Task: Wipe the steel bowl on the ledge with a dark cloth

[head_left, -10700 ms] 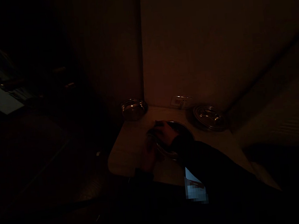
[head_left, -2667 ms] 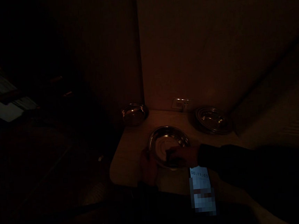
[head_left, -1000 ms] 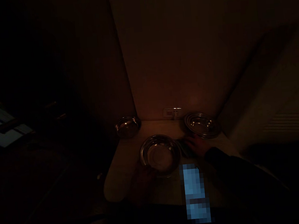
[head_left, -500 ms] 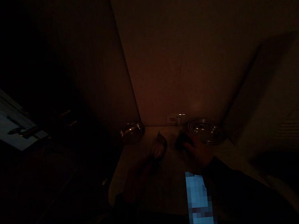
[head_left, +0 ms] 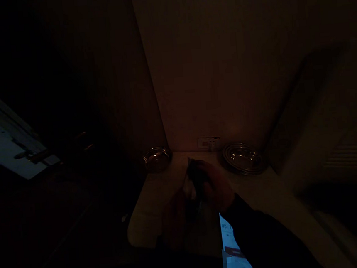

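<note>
The scene is very dark. My left hand (head_left: 175,217) is closed on the near left edge of a shiny steel plate (head_left: 188,189). That plate is tilted up on edge over the table, and much of it is hidden behind my right hand (head_left: 217,185). Bunched under the right fingers is a dark cloth (head_left: 197,176), pressed to the plate's right side; its outline is blurred.
A pale wooden table (head_left: 148,211) stands against the wall. Steel dishes (head_left: 157,160) sit at its back left, and a stack of steel plates (head_left: 245,159) at its back right. A lit phone (head_left: 228,232) lies near the front edge. A wall socket (head_left: 209,143) is behind.
The plate lay flat on the table a second ago; my left hand has raised and tilted it. My right hand has brought the cloth from the table's right side leftward onto the plate.
</note>
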`<action>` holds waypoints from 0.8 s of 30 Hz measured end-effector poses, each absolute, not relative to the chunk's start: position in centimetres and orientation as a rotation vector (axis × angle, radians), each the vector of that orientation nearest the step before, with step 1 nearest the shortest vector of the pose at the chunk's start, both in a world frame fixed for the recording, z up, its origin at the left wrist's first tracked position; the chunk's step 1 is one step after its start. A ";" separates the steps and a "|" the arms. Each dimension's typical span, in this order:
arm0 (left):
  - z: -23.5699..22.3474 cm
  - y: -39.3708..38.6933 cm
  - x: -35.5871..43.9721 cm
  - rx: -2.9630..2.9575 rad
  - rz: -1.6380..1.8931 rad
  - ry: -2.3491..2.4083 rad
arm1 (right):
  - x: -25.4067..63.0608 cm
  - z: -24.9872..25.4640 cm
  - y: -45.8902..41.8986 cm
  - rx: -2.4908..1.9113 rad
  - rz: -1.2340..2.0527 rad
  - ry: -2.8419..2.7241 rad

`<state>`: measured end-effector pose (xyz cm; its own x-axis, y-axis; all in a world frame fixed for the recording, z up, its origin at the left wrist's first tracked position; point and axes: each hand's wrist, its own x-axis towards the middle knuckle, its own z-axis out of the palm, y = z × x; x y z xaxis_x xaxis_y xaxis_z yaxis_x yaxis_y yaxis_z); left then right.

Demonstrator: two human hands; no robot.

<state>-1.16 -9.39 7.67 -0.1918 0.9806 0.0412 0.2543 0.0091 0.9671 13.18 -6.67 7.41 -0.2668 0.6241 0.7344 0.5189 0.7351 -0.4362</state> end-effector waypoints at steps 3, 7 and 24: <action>7.3 -9.4 -1.1 1.359 1.250 1.589 | 12.9 7.3 -6.6 -0.821 0.074 -2.020; 7.2 -9.6 -1.3 1.452 1.234 1.613 | 13.0 7.8 -5.9 -0.977 0.093 -1.894; 7.4 -9.8 -0.3 1.368 1.192 1.715 | 13.1 6.9 -5.2 -1.075 0.356 -1.791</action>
